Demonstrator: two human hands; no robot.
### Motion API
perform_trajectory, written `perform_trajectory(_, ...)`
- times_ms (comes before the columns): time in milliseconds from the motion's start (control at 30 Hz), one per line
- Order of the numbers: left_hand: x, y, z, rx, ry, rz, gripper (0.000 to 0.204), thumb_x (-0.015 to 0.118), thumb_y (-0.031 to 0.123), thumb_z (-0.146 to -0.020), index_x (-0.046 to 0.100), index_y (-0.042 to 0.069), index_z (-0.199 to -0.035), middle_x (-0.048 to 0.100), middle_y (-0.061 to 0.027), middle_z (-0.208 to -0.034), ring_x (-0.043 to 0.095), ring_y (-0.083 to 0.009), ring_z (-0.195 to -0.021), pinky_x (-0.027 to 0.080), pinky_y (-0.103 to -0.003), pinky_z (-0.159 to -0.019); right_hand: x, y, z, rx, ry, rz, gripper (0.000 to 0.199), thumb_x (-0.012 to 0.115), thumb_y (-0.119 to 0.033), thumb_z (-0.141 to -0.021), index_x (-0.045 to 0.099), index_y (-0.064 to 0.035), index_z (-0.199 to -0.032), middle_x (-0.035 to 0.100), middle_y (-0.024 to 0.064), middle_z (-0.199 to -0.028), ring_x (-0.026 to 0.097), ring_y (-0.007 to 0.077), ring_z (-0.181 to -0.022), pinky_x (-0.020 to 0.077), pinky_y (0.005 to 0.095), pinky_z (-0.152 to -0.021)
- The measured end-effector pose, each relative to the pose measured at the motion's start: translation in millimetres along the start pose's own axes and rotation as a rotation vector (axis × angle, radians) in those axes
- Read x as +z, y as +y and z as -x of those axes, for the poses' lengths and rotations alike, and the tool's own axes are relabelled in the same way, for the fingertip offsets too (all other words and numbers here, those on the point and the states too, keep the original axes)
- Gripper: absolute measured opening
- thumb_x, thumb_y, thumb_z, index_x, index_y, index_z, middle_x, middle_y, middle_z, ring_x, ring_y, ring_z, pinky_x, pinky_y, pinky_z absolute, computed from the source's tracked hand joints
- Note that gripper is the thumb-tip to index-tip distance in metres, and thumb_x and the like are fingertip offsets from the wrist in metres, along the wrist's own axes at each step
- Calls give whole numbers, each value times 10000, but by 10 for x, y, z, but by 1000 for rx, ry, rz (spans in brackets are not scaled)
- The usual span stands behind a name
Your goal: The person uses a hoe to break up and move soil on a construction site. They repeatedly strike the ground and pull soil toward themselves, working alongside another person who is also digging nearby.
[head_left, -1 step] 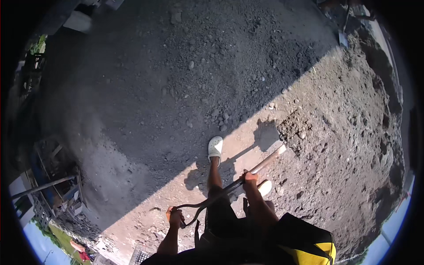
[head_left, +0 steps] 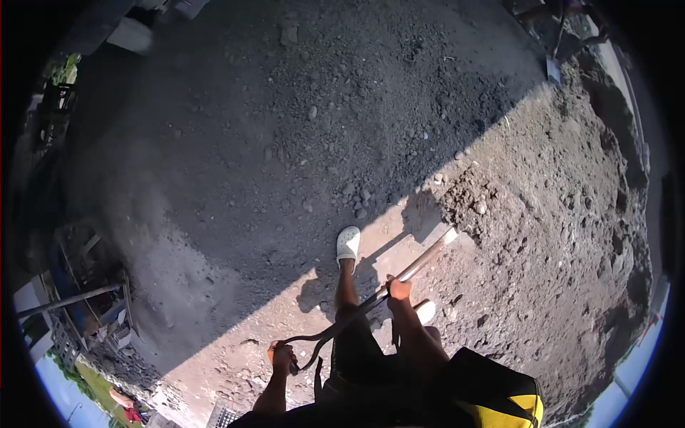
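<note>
I hold a long-handled shovel (head_left: 422, 263) slantwise in front of my legs. My left hand (head_left: 282, 357) is closed around the split grip at its near end. Further along, my right hand (head_left: 398, 288) wraps the shaft. The shovel's far end lies low at the edge of a mound of loose dark soil (head_left: 471, 198), which hides part of the blade. My white clogs (head_left: 348, 243) stand on the ground, one ahead of the shaft and the other partly hidden behind my right hand and forearm.
Stony soil (head_left: 564, 207) spreads to the right in sunlight, while shade covers the ground ahead. Another shovel blade (head_left: 554, 70) shows at the far right beside a partly seen person. Wooden boards and rubble (head_left: 93, 299) lie at the left.
The shovel's far end has shifted slightly away from me, against the soil mound, where the clods have been pushed a little. My right hand has moved slightly left.
</note>
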State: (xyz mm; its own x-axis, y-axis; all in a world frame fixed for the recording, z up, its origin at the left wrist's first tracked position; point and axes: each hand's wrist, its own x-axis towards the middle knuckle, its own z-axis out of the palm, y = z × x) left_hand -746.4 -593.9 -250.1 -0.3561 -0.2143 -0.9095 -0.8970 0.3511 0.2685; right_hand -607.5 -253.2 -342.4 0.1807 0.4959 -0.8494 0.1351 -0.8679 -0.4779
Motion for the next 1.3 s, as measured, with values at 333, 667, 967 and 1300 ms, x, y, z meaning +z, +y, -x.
perform_trajectory(333, -39, 725, 454, -38, -128, 1, 74, 552, 102, -674, 482, 100, -699, 373, 15, -499, 406, -138, -404, 375, -293, -391, 732, -916, 372, -251, -366, 61, 400, 644, 11, -643, 413, -18, -968, 541, 86, -781, 573, 177, -679, 482, 299, -611)
perform_trajectory(667, 820, 2688, 1560, 992, 162, -701, 36, 481, 2, -733, 510, 16, -748, 393, -27, -536, 362, -110, -419, 341, -258, -390, 1495, -75, -222, 622, -226, -938, 213, 656, -103, -752, 472, -38, -836, 490, 39, -601, 504, 173, -477, 444, 319, -428)
perform_trajectory(967, 4579, 574, 973, 1138, -329, -1246, 58, 510, 65, -725, 463, 33, -719, 429, -26, -538, 409, -94, -415, 330, -232, -389, -1646, 725, -2830, 430, 174, -1533, 157, 574, 0, -747, 440, -49, -812, 466, 61, -640, 489, 186, -528, 461, 367, -495)
perform_trajectory(1300, 3894, -801, 204, 866, -457, -1177, 51, 458, -25, -698, 475, 12, -728, 455, -47, -530, 445, -129, -384, 374, -268, -354, -2996, 2109, -3018, 278, 331, -1142, 162, 567, -117, -798, 516, 15, -877, 513, 107, -705, 528, 245, -609, 470, 395, -563)
